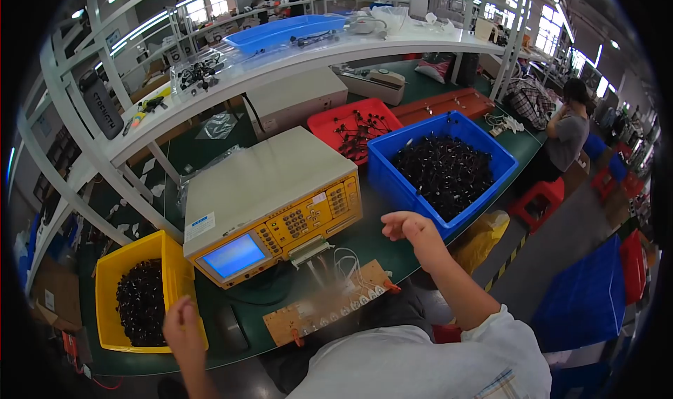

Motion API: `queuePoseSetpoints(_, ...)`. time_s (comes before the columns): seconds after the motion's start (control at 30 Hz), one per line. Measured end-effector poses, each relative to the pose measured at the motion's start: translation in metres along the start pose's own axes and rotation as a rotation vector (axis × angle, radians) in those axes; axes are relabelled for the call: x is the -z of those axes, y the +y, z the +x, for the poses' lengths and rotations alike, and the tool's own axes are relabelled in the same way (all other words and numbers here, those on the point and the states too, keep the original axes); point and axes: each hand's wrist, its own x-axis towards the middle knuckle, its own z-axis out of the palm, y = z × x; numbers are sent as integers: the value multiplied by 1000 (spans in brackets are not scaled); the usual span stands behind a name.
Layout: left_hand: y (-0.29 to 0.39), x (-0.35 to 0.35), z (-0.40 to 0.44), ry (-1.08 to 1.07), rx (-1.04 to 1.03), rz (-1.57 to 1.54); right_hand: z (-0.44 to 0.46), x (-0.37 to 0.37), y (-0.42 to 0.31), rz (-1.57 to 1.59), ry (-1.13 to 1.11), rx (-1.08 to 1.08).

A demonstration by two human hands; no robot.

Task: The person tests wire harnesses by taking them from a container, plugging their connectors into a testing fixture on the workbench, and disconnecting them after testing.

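My left hand is by the right wall of the yellow bin, fingers loosely bent and a little apart, with nothing visible in them. Black cable pieces fill the bottom of that bin. Near the front corner of the blue bin, my right hand is raised with its fingers partly curled and apart; I see nothing in it. A heap of black cables lies in the blue bin. Between my hands is a wooden board with a row of white sockets, its middle blurred.
A tester with a lit screen stands behind the board. Beyond it are a red tray with cables and a white shelf carrying a blue tray. At right, a person is near a red stool.
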Motion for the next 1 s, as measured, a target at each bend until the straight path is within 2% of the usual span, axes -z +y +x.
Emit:
queuePoseSetpoints(0.03, -11, 19, 22, 95, -67, 157, 2, -2, -3, -147, 3, 60)
queuePoseSetpoints(0.1, -17, 44, 52, 212, -183, 600, -14, -18, 13, -23, -161, -70)
queuePoseSetpoints(0.17, -82, 66, 76, 205, -150, 1081, -32, -37, 43, 1, -240, -111)
queuePoseSetpoints(0.23, -147, 78, 88, 6, 60, 1074, -49, -56, 65, -36, -222, -96)
queuePoseSetpoints(0.27, -169, 84, 91, -3, 49, 1078, -57, -64, 73, 7, -222, -133)
queuePoseSetpoints(0.33, -190, 88, 102, -317, 181, 1061, -62, -71, 72, 56, -197, -165)
queuePoseSetpoints(0.37, -195, 87, 104, -329, 165, 1065, -64, -73, 62, -12, -239, -194)
queuePoseSetpoints(0.43, -188, 80, 100, -227, 226, 881, -67, -74, 55, -83, -273, -230)
queuePoseSetpoints(0.63, -168, 73, 97, -121, 171, 863, -60, -73, 48, -104, -304, -225)
queuePoseSetpoints(0.77, -157, 75, 90, 48, 144, 771, -59, -77, 48, -130, -323, -224)
queuePoseSetpoints(1.0, -114, 72, 82, 373, 29, 433, -61, -80, 52, -145, -341, -206)
